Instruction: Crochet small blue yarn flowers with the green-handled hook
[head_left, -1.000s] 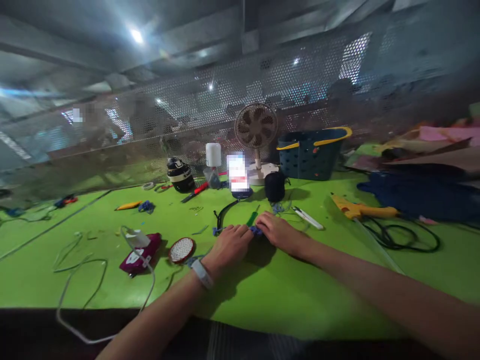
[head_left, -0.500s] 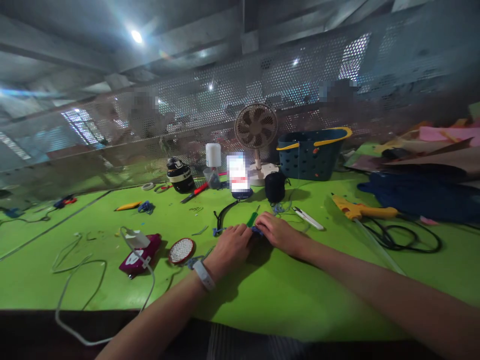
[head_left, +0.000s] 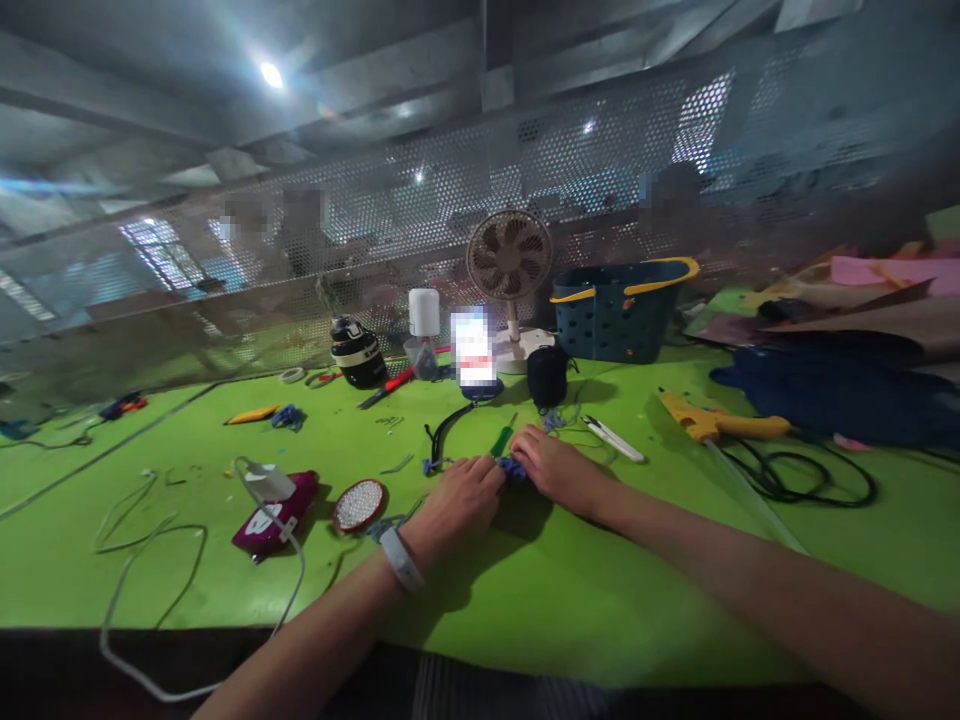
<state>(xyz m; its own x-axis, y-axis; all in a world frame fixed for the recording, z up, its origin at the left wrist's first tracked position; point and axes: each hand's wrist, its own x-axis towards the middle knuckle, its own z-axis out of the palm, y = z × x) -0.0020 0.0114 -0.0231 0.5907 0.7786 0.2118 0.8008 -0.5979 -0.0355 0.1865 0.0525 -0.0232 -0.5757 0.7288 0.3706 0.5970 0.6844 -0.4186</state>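
Observation:
My left hand (head_left: 466, 495) rests low over the table with its fingers bent together around a blue knotted cord (head_left: 513, 467). From the right, my right hand (head_left: 553, 468) pinches the same cord between thumb and fingers. More blue cord and a black strap (head_left: 448, 428) show just beyond my left hand. Right behind the fingertips lies a green-handled tool (head_left: 503, 440) with a thin metal tip. A red-rimmed round dish of white beads (head_left: 360, 505) sits left of my left wrist. The fingertips partly hide the cord.
A phone (head_left: 474, 345) stands before a fan (head_left: 510, 257). A dark spool (head_left: 547, 375) and white-handled snips (head_left: 615, 439) lie right of it, then a basket (head_left: 615, 315) and yellow glue gun (head_left: 720, 418). Leftward are a purple pouch (head_left: 277, 512), a white cable (head_left: 112, 620) and a black jar (head_left: 358, 352).
The fingers of both hands have shifted slightly apart, and more of the blue cord shows between them. The whole view has moved a little.

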